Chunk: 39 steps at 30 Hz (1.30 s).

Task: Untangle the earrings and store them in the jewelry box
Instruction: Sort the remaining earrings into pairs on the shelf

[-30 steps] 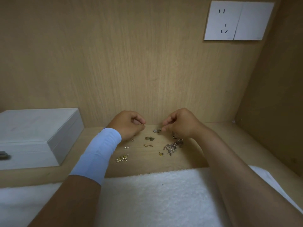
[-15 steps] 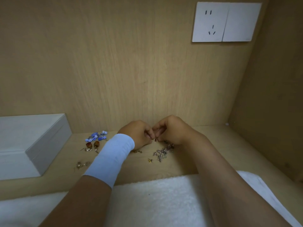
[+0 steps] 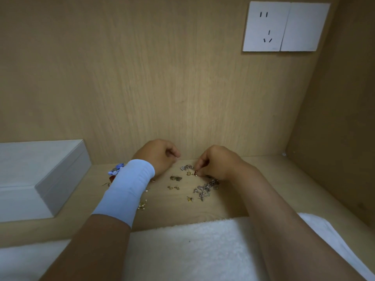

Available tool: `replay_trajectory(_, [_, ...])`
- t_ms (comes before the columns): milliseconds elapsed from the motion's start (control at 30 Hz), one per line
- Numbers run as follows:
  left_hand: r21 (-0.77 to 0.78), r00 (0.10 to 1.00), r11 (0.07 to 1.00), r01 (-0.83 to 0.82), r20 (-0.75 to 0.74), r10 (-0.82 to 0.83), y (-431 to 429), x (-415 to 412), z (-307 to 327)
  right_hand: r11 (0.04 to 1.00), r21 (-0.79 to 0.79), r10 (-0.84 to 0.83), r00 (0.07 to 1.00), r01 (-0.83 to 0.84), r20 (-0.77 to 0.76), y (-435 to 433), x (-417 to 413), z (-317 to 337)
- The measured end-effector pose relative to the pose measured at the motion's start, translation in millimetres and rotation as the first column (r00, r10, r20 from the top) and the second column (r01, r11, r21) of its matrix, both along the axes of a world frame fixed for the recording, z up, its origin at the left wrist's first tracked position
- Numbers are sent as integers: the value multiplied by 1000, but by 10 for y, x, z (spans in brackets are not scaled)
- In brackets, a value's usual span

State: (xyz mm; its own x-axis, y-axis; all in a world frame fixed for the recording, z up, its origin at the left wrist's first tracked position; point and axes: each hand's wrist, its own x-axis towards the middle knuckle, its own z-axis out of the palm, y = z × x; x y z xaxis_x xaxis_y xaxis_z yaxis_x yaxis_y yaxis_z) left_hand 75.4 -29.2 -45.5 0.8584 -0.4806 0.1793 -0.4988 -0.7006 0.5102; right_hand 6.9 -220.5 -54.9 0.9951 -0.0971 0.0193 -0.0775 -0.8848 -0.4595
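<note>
On the shelf [image 3: 223,207], I have the right hand [image 3: 220,164] pinching a small gold earring [image 3: 195,173] near the silver tangle [image 3: 207,188]. The left hand [image 3: 160,157] is curled, and I cannot tell if it holds anything. These pieces look light, thin and snag-prone, best taken by the hook. Half a second ago the two hands touched; now they are apart. The jewelry box [image 3: 40,169] sits closed, left.

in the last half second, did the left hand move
Yes. The left hand has drawn left, away from the silver earring pile, toward the white jewelry box.
</note>
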Motion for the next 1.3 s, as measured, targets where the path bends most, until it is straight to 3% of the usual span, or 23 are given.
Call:
replay_trajectory(167, [95,1000,995,24,9,-25,-83,-2,-84,997,-55,-50,994,55,93,53,7,33])
replay_trajectory(333, [178,989,983,-30,149,4,-204,-46,-110,984,-163,-51,986,77,160,172,75,-66])
replay_trajectory(533, [186,977,976,-115,202,76,-202,20,-151,975,-187,-73,970,118,232,250,143,-140])
replay_trajectory(733, [145,999,989,5,48,-12,-139,22,-135,992,-78,-79,974,98,211,185,100,-81])
replay_trajectory(900, [226,997,973,53,47,-65,-150,0,-161,996,-74,-43,983,57,181,131,94,-77])
replay_trajectory(1100, [169,998,985,34,47,-42,-122,0,-133,999,32,-22,997,20,72,-15,43,42])
replay_trajectory(1300, [221,995,971,95,-4,-97,-184,-79,-46,997,-48,58,998,-57,26,46,59,19])
